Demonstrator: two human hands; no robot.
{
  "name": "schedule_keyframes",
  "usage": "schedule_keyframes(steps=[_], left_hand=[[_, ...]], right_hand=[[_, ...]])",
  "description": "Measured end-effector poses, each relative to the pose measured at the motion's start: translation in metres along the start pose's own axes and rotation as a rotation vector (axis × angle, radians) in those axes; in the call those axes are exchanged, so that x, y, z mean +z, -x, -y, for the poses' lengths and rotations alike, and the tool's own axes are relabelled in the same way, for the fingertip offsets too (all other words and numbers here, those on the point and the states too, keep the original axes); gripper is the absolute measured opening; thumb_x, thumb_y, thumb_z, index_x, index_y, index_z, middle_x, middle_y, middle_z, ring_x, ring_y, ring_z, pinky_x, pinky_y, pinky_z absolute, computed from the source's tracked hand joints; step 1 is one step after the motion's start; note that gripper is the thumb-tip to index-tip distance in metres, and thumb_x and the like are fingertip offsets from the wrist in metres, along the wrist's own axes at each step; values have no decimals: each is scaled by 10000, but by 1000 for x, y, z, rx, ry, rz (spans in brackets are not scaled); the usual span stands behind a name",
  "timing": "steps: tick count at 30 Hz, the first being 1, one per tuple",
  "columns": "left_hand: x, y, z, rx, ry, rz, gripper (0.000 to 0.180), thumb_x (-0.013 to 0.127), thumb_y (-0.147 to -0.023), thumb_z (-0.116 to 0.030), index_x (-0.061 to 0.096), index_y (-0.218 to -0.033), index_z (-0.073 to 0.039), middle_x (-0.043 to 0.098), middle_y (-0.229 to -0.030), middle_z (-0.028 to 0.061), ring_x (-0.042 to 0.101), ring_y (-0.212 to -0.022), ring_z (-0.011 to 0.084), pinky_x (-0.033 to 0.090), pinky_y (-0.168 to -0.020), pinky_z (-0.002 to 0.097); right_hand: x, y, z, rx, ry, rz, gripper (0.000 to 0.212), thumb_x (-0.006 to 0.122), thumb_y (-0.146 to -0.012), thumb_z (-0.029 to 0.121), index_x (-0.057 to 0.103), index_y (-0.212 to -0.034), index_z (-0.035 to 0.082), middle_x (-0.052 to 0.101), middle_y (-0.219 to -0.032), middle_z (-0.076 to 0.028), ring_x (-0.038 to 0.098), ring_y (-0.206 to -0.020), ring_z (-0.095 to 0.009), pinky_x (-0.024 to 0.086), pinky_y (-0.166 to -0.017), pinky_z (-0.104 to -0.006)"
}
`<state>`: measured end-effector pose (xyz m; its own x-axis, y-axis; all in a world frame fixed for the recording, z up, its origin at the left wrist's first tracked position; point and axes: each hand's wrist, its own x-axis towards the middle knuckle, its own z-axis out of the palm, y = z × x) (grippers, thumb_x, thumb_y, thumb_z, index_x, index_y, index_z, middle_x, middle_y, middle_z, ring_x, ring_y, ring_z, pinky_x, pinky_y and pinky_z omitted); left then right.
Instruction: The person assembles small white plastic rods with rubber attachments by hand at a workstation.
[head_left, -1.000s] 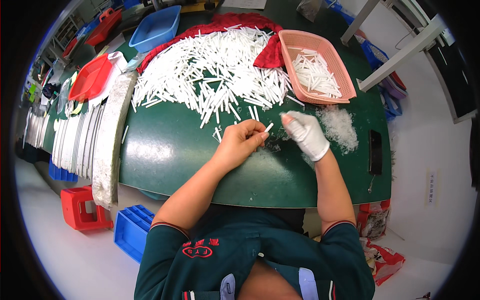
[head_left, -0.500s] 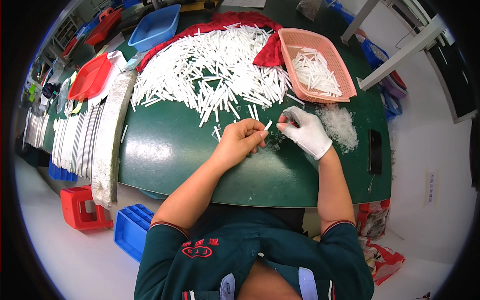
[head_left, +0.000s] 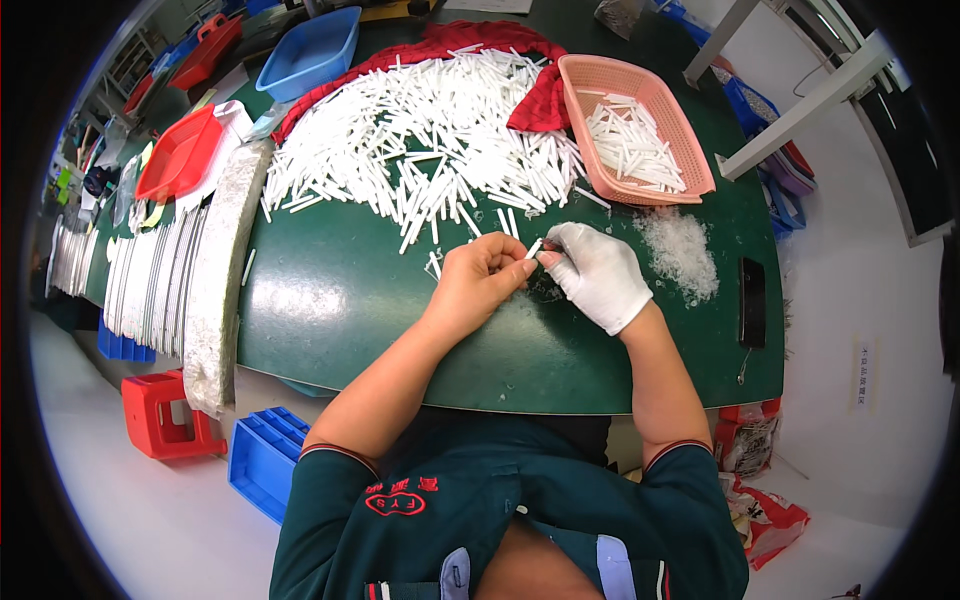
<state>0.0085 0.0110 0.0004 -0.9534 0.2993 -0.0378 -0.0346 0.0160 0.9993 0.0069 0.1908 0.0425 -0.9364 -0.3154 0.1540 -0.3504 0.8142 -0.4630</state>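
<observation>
A short white plastic stick (head_left: 534, 249) is pinched between the thumb and fingers of my bare left hand (head_left: 482, 275), its far end poking up. My right hand (head_left: 598, 272) wears a white glove with bare fingertips. Its thumb and fingers close together right beside the stick's upper end; whether something small sits between them I cannot make out. Just beyond both hands a big heap of similar white sticks (head_left: 370, 140) spreads over the green table (head_left: 330, 300). A few loose sticks and clear scraps lie close to my fingers.
A pink basket (head_left: 700, 170) holding white sticks stands at the far right, near a pile of clear scraps (head_left: 680, 250). A black phone (head_left: 751, 302) lies by the right edge. Left are a foam-like white block (head_left: 215, 290), a red tray (head_left: 180, 155) and a blue basket (head_left: 305, 60).
My right hand has moved left, bringing its fingertips from a little apart up to the stick's end. The left hand stays nearly in place with the stick.
</observation>
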Motion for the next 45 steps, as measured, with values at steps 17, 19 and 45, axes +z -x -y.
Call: schedule_keyframes(steps=[17, 19, 45], left_hand=[[-3, -1, -1, -109, 179, 84, 170, 656, -848, -104, 550, -955, -25, 630, -742, 24, 538, -584, 45, 393, -478, 179], [-2, -1, -1, -72, 181, 69, 170, 660, -842, -78, 543, -949, -14, 612, -745, 15, 532, -609, 44, 423, -514, 185], [9, 5, 3, 360, -372, -245, 158, 702, -772, -5, 591, -883, -11, 614, -762, 30, 558, -663, 55, 473, -597, 202]], right_hand=[[6, 0, 5, -87, 125, -82, 212, 569, -869, 286, 609, -840, 80, 609, -791, -114, 622, -735, -291, 499, -614, -389], [5, 0, 6, -66, 119, -105, 222, 581, -860, 295, 617, -836, 78, 606, -780, -116, 622, -724, -291, 499, -607, -387], [16, 1, 3, 19, 10, -42, 353, 494, -927, 343, 555, -763, 35, 581, -689, -151, 603, -655, -322, 478, -571, -403]])
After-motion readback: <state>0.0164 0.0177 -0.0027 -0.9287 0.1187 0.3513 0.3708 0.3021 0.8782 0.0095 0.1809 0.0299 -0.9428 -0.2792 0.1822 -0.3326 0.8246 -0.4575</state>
